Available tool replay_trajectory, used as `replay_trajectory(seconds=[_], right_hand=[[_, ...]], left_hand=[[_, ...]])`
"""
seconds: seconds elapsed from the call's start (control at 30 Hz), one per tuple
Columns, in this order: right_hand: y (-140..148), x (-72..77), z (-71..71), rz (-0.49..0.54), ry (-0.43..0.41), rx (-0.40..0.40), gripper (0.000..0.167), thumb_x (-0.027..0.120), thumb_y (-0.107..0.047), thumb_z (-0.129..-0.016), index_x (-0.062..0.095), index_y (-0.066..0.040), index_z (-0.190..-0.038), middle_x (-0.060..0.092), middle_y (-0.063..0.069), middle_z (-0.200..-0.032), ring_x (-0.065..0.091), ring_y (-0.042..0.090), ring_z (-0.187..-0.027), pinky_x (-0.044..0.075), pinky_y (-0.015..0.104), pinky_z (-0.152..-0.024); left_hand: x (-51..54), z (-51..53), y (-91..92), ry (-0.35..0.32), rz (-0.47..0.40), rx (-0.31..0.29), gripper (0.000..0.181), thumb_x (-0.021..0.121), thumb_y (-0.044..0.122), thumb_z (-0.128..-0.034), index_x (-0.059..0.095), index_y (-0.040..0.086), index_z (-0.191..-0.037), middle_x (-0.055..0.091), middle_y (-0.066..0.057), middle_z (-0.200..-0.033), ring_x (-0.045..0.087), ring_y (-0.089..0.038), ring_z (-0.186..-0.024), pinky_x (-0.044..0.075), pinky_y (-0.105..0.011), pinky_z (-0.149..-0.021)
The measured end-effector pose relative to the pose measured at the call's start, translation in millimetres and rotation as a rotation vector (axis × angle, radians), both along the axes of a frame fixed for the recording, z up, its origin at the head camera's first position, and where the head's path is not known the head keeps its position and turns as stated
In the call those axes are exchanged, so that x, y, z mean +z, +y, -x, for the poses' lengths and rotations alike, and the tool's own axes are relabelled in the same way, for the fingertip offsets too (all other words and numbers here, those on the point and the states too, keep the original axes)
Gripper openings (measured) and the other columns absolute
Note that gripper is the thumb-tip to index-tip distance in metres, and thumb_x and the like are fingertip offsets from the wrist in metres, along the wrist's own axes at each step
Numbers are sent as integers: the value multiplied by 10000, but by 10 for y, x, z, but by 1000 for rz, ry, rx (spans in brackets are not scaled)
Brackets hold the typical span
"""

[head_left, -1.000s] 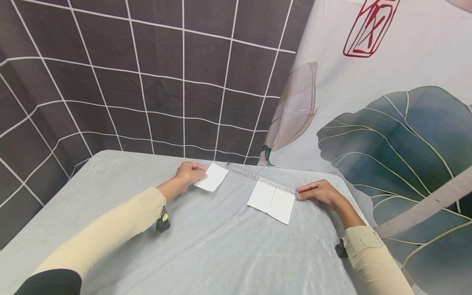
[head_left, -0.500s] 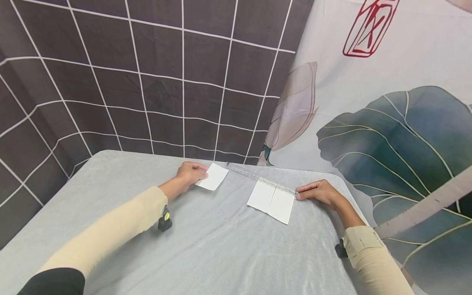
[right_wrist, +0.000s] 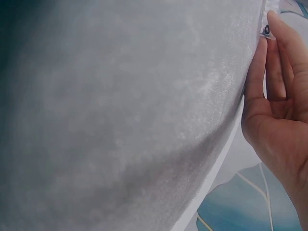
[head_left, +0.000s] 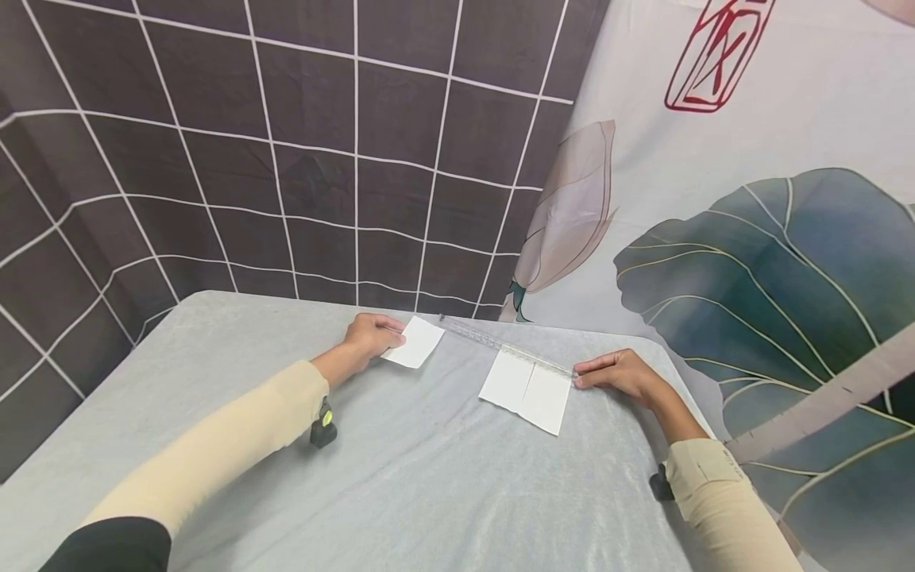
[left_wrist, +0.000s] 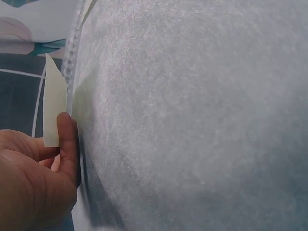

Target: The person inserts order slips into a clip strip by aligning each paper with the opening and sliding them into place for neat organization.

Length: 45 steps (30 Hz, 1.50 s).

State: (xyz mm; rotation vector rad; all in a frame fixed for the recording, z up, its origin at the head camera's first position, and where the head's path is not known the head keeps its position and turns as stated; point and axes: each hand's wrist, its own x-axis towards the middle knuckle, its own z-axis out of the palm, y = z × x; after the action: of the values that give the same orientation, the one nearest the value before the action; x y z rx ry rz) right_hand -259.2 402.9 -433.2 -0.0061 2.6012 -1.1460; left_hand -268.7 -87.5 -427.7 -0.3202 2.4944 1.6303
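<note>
In the head view my left hand (head_left: 372, 337) pinches a small white piece of paper (head_left: 416, 342) between thumb and fingers, tilted up from the cloth in the left wrist view. To its right a clear plastic ruler (head_left: 475, 334) lies slantwise on the table. The ruler's near end is pinched by my right hand (head_left: 615, 373); in the right wrist view the thumb lies along that ruler end (right_wrist: 266, 29). Below the ruler, along its edge, lies a larger white paper (head_left: 527, 391) with a dark line or slit down its middle; I cannot tell which.
A pale grey plush cloth covers the table (head_left: 429, 477). Behind it hangs a dark curtain (head_left: 307, 183) with a white grid. At the right is a white hanging (head_left: 658, 175) printed with large leaves. The table's back edge runs close behind the ruler.
My left hand and its paper have shifted very slightly to the right, towards the ruler. The right hand, the ruler and the larger paper have stayed in place.
</note>
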Motion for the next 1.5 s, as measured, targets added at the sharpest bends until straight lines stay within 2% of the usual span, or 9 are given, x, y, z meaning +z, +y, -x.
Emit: replay_trajectory(seconds=[0.23, 0.4, 0.57, 0.87, 1.1, 1.5], right_hand=[[-4, 4, -5, -2, -1, 0, 433, 994, -324, -881, 879, -132, -1252, 860, 10, -1280, 742, 6, -1103, 589, 228, -947], [-6, 7, -4, -9, 3, 3, 436, 994, -332, -881, 879, -134, -1253, 857, 18, -1290, 748, 25, -1131, 600, 270, -982], [-2, 6, -2, 0, -1, 4, 437, 993, -322, -883, 876, -128, -1256, 857, 18, -1291, 745, 8, -1106, 595, 224, -944], [-1, 4, -1, 5, 1, 7, 440, 994, -320, -881, 876, -123, -1256, 859, 14, -1283, 737, -8, -1091, 590, 198, -920], [-3, 0, -1, 23, -8, 4, 443, 994, -303, -882, 872, -111, -1262, 864, 5, -1266, 740, -16, -1068, 599, 184, -901], [-5, 9, -3, 28, -9, 5, 447, 992, -301, -886, 868, -109, -1270, 861, 11, -1275, 748, -9, -1059, 607, 187, -893]], left_hand=[[1, -4, 12, 17, -6, -1, 304, 832, 39, -970, 826, 17, -1273, 830, -188, -1267, 721, -211, -1014, 515, -166, -737], [0, -2, 26, 24, -1, -4, 296, 830, 46, -977, 827, 20, -1272, 821, -188, -1287, 717, -233, -1060, 501, -171, -752], [-30, 11, 41, 28, 4, -6, 284, 827, 50, -980, 833, 24, -1263, 828, -179, -1272, 716, -240, -1078, 499, -175, -762], [-76, 51, 52, 21, 0, -4, 280, 824, 50, -983, 831, 26, -1262, 801, -192, -1354, 717, -254, -1127, 494, -177, -776], [-80, 64, 67, 31, -12, -1, 272, 825, 41, -971, 835, 17, -1242, 805, -195, -1337, 720, -238, -1079, 506, -172, -758], [-72, 64, 92, 19, -30, -6, 323, 818, 35, -970, 824, 19, -1293, 777, -212, -1397, 703, -204, -1042, 514, -152, -736]])
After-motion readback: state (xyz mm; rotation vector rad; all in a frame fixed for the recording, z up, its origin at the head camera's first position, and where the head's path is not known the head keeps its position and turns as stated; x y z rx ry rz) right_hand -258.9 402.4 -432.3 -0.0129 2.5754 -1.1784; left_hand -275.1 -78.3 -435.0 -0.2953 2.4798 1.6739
